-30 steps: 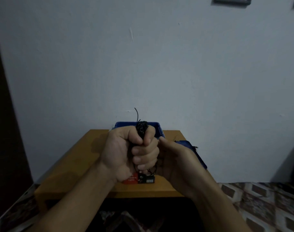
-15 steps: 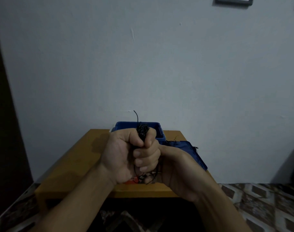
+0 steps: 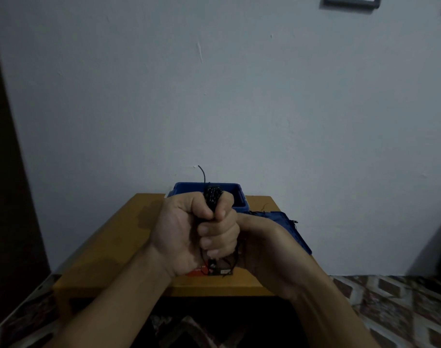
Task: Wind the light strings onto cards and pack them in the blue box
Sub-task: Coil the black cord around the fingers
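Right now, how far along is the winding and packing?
Done: one string is wound into a bundle. In hand: left hand grips it, right hand beside it, fingers hidden; loose strands hang below. Left: finish winding, put it in the open box; its contents aren't visible.

Fingers of right hand (image 3: 269,247) behind left hand (image 3: 186,234), unseen; light string (image 3: 212,200) mostly inside left fist.

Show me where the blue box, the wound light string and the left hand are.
blue box (image 3: 242,200): head view, right wall.
wound light string (image 3: 212,200): head view, bundle top above the fist.
left hand (image 3: 185,234): head view, middle of the fist.
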`<state>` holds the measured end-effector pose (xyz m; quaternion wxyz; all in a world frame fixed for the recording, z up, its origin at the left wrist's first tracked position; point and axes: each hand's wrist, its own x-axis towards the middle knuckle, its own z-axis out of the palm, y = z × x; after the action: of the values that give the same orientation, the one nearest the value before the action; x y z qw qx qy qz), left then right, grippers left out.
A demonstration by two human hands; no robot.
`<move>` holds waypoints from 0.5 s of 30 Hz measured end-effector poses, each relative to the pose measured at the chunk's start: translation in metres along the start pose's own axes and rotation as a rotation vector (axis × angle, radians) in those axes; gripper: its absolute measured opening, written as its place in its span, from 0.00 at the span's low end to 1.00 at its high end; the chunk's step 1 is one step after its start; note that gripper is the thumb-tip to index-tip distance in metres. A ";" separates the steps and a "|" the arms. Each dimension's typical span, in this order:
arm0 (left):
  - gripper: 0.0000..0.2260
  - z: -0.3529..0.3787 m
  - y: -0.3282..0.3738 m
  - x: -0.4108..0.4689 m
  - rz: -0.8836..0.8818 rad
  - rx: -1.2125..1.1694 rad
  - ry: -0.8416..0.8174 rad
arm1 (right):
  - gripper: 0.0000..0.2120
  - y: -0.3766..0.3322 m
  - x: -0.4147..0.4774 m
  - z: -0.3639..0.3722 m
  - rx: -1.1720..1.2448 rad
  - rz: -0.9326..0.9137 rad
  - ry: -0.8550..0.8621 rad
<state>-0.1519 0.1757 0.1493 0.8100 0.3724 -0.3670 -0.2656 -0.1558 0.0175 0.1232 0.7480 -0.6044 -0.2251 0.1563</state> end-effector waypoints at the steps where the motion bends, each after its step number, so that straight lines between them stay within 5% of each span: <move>1: 0.03 0.000 0.000 -0.001 -0.004 0.001 -0.001 | 0.19 0.000 0.001 -0.001 0.004 -0.023 0.003; 9: 0.02 -0.003 0.001 -0.001 -0.054 0.011 0.005 | 0.14 -0.002 0.000 -0.002 0.063 -0.102 -0.022; 15: 0.04 -0.014 -0.001 -0.004 -0.133 0.051 0.010 | 0.10 -0.012 -0.005 0.001 -0.108 -0.184 -0.036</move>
<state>-0.1435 0.1831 0.1406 0.7827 0.4178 -0.3438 -0.3077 -0.1610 0.0136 0.1347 0.7213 -0.6179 -0.3010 0.0855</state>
